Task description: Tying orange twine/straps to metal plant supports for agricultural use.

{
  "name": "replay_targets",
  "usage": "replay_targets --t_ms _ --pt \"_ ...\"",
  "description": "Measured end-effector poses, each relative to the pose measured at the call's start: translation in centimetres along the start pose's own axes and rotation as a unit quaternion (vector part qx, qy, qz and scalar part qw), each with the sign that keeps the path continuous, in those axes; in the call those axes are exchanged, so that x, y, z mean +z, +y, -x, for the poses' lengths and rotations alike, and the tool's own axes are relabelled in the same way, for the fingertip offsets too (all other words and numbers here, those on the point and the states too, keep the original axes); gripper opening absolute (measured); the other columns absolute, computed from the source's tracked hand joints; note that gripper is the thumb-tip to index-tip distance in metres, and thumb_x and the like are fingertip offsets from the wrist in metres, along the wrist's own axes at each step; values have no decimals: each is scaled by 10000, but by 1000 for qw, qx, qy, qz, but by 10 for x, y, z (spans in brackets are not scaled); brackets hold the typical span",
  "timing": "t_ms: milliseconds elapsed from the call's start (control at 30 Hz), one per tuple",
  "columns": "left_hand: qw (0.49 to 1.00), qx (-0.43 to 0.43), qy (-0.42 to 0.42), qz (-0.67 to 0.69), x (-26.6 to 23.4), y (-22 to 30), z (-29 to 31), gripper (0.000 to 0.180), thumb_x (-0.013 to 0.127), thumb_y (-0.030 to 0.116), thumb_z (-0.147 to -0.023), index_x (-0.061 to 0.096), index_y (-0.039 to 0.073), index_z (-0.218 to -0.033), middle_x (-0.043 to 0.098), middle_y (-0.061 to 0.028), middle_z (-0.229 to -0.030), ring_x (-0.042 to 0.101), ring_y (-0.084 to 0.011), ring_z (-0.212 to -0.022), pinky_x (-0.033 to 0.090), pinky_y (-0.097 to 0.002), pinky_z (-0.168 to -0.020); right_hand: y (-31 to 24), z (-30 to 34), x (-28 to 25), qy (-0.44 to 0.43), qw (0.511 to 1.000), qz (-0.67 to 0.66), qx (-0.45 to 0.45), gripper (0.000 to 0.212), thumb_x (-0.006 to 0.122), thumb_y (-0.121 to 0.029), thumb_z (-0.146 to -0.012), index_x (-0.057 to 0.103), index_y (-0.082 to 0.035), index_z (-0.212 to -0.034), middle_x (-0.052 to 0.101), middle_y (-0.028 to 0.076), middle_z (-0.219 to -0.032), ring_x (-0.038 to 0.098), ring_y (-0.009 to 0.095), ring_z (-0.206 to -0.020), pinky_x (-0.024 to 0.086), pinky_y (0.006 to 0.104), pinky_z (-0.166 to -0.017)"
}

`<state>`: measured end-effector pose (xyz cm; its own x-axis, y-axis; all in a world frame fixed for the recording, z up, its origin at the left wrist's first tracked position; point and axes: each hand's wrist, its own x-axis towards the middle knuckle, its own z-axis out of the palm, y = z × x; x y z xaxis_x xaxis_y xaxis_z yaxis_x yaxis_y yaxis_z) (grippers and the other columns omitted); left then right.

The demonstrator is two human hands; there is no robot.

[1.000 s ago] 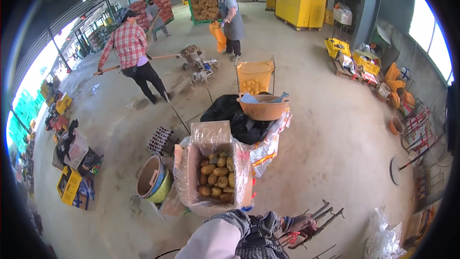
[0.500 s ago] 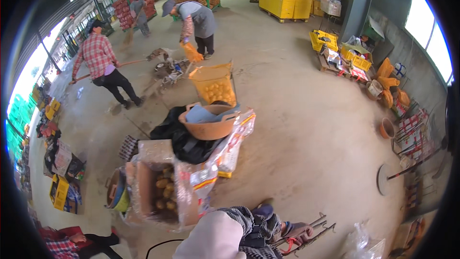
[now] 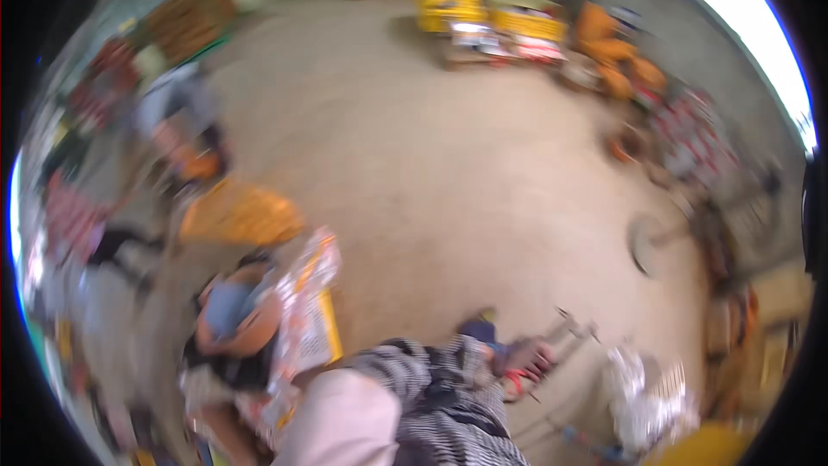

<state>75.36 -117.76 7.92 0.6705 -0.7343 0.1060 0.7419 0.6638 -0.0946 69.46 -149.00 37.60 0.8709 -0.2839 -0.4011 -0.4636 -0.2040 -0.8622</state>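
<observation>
Thin rods (image 3: 568, 320) point between one and two o'clock from the right hand (image 3: 528, 359).
Its fingers look curled round them, though blurry; the left hand is out of sight.

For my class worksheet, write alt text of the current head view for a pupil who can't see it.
Blurred downward fisheye view: the wearer's right hand appears to grip thin rods over a pale floor. A terracotta-coloured basin holding something blue sits at left, two co-workers beyond; yellow crates stand near the top.
</observation>
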Motion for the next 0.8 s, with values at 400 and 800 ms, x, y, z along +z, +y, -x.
replay_targets --t_ms 400,800 --pt "911 130 353 -168 167 389 -132 99 519 92 -777 488 76 -870 409 2 -701 391 -102 -596 390 -257 -557 -147 -382 172 90 991 62 -77 296 573 -2 -571 468 -11 -848 469 20 -613 441 88 -456 380 218 -398" --pt "904 128 357 -198 168 779 -290 245 546 124 -776 478 66 -1004 587 -133 -931 608 -222 -825 530 -318 -725 -362 -686 373 76 990 116 -35 344 567 -45 -601 465 -17 -928 426 2 -625 436 96 -444 406 232 -413"
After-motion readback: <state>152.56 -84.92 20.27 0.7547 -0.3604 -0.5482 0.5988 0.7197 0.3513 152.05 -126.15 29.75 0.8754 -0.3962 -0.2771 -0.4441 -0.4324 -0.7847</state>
